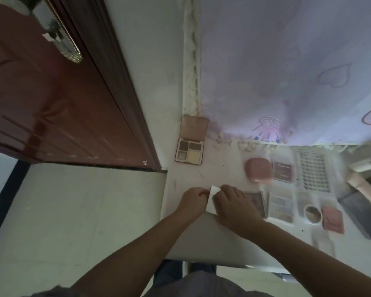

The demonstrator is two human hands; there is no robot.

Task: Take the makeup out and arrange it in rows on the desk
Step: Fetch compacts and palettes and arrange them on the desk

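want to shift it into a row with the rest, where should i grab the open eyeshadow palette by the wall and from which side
Grip the open eyeshadow palette by its flat base, the half with the four pans, pinching the two long side edges. Come from the desk's near side, since the lid stands up against the wall behind it. Avoid lifting by the hinged lid, which would likely swing.
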